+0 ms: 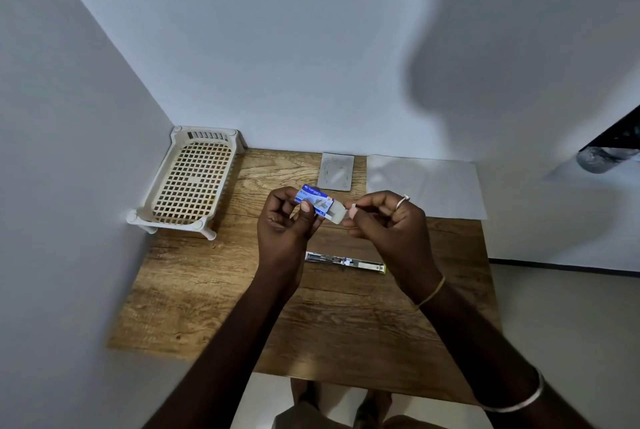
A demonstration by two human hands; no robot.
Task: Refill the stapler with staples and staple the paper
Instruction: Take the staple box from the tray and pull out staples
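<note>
We hold the staple box [313, 199], small, blue, printed, above the middle of the wooden table [214, 290], tilted with its open end toward the right. A pale inner tray or flap [335, 214] sticks out of that end. Our left hand [287, 220] is closed around the box, thumb pressed on its near face, fingers curled behind. Our right hand [384, 220] pinches at the protruding pale end with thumb and forefinger, the other fingers folded in; we cannot tell whether any staples are between the fingertips. A ring sits on one right finger and a thin band on the right wrist.

Below the hands the stapler [346, 262] lies flat on the table, opened out long, its metal channel facing up, touched by neither hand.

At the far edge a white sheet of paper [426, 186] lies flat, overhanging the table on the right. Just left of it lies a smaller grey sheet [336, 170]. A cream slotted basket [192, 182] stands in the far left corner against the walls.
</note>
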